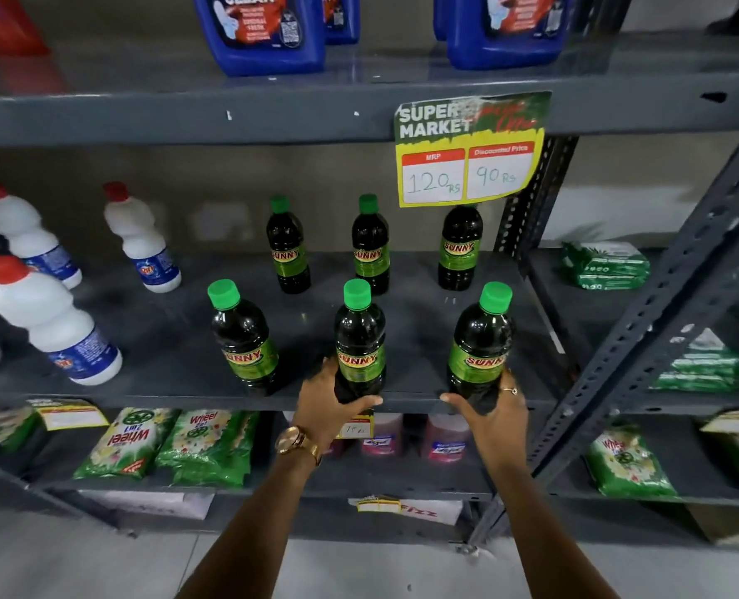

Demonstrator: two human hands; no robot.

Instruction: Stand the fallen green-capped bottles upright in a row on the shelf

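Note:
Several dark bottles with green caps and green "SUNNY" labels stand upright on the grey shelf (177, 339) in two rows. The back row holds three: left (287, 248), middle (370, 246), right (459, 248). The front row holds three near the shelf's front edge: left (244, 339), middle (360, 339), right (480, 343). My left hand (331, 410) wraps around the base of the front middle bottle. My right hand (490, 415) grips the base of the front right bottle. No green-capped bottle lies on its side.
White bottles with red caps (52, 322) stand at the shelf's left. A yellow price sign (471, 153) hangs from the shelf above, hiding the back right bottle's cap. Blue jugs (268, 32) stand on top. Green detergent packs (164, 443) fill the shelf below. A perforated upright (661, 317) stands at right.

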